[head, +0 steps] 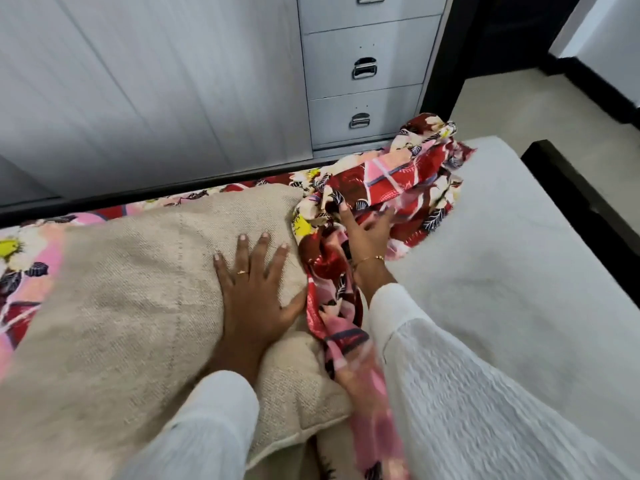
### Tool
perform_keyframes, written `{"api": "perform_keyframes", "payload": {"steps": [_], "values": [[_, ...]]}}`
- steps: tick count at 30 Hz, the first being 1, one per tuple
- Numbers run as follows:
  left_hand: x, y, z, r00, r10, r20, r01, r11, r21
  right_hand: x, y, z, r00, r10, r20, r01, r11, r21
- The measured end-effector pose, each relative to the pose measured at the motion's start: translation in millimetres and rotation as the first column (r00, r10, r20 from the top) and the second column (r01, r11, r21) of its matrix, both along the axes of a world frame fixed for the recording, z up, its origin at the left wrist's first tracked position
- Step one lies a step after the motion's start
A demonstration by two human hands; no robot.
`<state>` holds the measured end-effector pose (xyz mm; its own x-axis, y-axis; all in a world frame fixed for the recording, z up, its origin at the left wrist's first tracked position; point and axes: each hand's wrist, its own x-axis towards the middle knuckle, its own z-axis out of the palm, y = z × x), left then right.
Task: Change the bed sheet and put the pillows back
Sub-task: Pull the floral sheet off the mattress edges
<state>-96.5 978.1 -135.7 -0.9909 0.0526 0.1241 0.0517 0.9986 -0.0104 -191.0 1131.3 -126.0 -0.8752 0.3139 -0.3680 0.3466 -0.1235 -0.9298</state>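
Old floral sheet coming off, pillow pinned in place.

Bare white mattress (502, 271) shows at three o'clock; the bunched red-and-pink floral bed sheet (391, 188) lies at one o'clock, right hand (363, 233) grasping it, while left hand (256, 285) presses spread flat on the beige woven pillow (138, 289), likely steadying it.

- The pillow (138, 289) fills the lower left of the frame, lying on the sheet (31, 258).
- The left hand (254, 289) rests on the pillow.
- Bunched sheet lies right of the pillow, at centre, on the mattress (519, 254), under the right hand (367, 230).
- The drawer cabinet (363, 71) stands behind the bed, top centre.
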Motion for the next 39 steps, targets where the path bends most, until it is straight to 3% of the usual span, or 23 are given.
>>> {"api": "perform_keyframes", "payload": {"steps": [6,9,11,13,14,15,17,19,22,25,27,30,32,34,39], "values": [[0.3,-1.3,-12.6,1.0,0.017,-0.017,-0.016,0.998,0.062,-53.0,-35.5,7.3,0.998,0.055,-0.036,-0.062,0.961,-0.269],[-0.5,-3.7,-20.4,0.999,0.006,-0.044,-0.002,0.996,0.091,-73.5,-75.1,16.2,0.986,0.165,-0.036,-0.169,0.971,-0.17],[0.2,-3.6,-24.7,0.998,0.02,-0.059,-0.013,0.994,0.112,-80.6,-101.8,26.4,0.944,0.315,-0.101,-0.326,0.938,-0.117],[-0.1,-4.6,-28.9,0.997,0.021,-0.069,-0.012,0.992,0.128,-85.0,-120.4,33.3,0.793,0.588,-0.161,-0.594,0.804,0.013],[0.0,-4.7,-29.7,0.997,0.022,-0.072,-0.011,0.99,0.139,-84.6,-124.4,37.5,0.718,0.678,-0.157,-0.679,0.732,0.054],[-0.4,-5.2,-30.2,0.997,0.025,-0.075,-0.013,0.988,0.152,-88.4,-126.5,33.7,0.704,0.695,-0.147,-0.691,0.718,0.086],[-1.2,-4.7,-30.0,0.997,0.03,-0.077,-0.016,0.984,0.176,-87.1,-120.4,30.5,0.817,0.563,-0.124,-0.562,0.826,0.044],[-1.3,-3.8,-28.2,0.999,0.024,-0.048,-0.015,0.982,0.186,-76.0,-107.0,26.8,0.94,0.325,-0.099,-0.321,0.945,0.058],[-2.6,-5.1,-26.2,1.0,0.009,0.005,-0.01,0.991,0.137,-31.4,-68.9,17.9,0.991,0.133,-0.025,-0.118,0.94,0.319],[-0.1,-3.0,-18.9,0.996,0.019,0.092,-0.026,0.996,0.081,29.5,-18.1,2.9,0.998,-0.005,0.066,-0.021,0.921,0.389],[2.6,4.4,-8.5,0.991,0.046,0.129,-0.051,0.998,0.036,71.2,-1.2,-10.3,0.992,0.029,0.126,-0.081,0.897,0.434],[20.2,22.0,13.0,0.965,0.096,0.243,-0.086,0.995,-0.049,130.3,3.3,-13.1,0.947,0.32,0.004,-0.276,0.811,0.515],[43.8,38.5,29.1,0.961,0.115,0.252,-0.126,0.992,0.027,159.6,2.4,-2.2,0.884,0.468,0.013,-0.419,0.779,0.466],[82.9,54.8,39.3,0.967,0.13,0.219,-0.161,0.978,0.131,183.1,4.8,1.9,0.893,0.45,-0.023,-0.381,0.78,0.496],[194.2,81.6,36.9,0.995,0.091,0.039,-0.096,0.976,0.196,268.3,3.3,9.0,0.867,0.498,-0.033,-0.373,0.69,0.621]]}}
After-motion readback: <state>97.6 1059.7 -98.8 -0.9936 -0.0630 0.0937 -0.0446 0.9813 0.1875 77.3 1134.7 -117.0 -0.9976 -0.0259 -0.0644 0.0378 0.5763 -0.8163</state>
